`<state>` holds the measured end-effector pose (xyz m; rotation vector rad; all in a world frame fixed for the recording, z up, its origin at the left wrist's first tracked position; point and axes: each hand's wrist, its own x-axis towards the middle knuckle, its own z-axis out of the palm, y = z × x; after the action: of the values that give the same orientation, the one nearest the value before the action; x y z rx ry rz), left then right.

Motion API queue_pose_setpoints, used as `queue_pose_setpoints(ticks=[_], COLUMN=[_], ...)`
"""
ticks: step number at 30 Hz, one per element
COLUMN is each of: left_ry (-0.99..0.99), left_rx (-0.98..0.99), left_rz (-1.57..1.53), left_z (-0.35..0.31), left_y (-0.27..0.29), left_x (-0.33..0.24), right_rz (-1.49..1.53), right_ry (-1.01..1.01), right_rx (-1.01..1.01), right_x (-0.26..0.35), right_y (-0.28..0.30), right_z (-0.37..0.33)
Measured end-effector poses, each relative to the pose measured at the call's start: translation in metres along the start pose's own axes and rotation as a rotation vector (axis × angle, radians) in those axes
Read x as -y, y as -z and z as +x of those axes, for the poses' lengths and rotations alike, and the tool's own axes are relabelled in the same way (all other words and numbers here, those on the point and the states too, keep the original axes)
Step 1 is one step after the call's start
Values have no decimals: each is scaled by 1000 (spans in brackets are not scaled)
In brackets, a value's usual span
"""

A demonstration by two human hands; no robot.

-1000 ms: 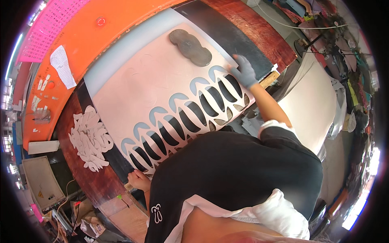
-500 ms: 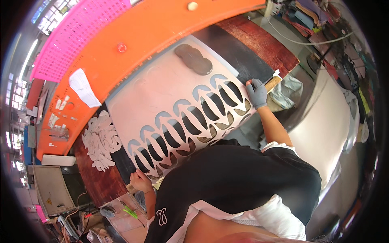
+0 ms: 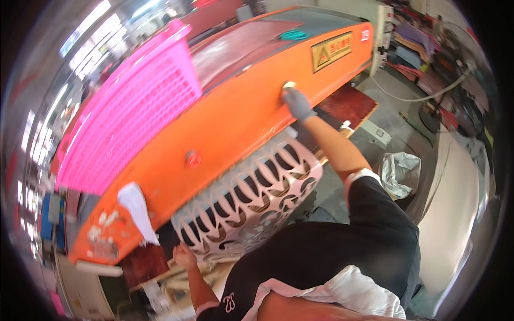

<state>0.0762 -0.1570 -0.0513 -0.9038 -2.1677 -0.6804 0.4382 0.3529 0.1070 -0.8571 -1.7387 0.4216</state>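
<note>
Running lower-left to upper-right, cut-out sheet (image 3: 251,198) under orange press (image 3: 230,128).

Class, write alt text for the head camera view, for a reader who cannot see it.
A person's gloved right hand presses a round button on a big orange machine, while the bare left hand rests at the edge of a pale sheet with leaf-shaped cut-outs lying beneath it. A pink plastic basket sits on top.

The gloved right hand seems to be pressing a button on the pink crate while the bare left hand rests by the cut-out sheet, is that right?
Not quite: the head view shows the gloved right hand pressing the button on the orange machine, not the pink crate. The bare left hand is by the cut-out sheet.
</note>
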Motion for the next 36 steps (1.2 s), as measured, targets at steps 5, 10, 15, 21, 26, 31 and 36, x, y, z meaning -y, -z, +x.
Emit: queue_pose_setpoints(ticks=[5,10,15,21,26,31,36], left_ry=[125,234,257,236,202,185,45], left_rx=[181,172,128,221,218,249,305], left_rz=[13,48,-11,-32,-15,10,111], left_z=[89,108,76,82,58,61,52], left_y=[-65,-82,-82,-84,-75,-81,-26], left_x=[4,10,21,0,4,40,19], right_rz=[-22,-364,-405,-442,-495,-499,-578], right_ry=[24,170,128,132,117,-37,182], right_rx=[119,424,213,293,304,524,302], right_x=[-43,-67,-88,-87,-79,-68,-44], right_y=[-23,-22,-32,-12,1,-19,14], right_z=[5,-44,-62,-71,-103,-116,-118])
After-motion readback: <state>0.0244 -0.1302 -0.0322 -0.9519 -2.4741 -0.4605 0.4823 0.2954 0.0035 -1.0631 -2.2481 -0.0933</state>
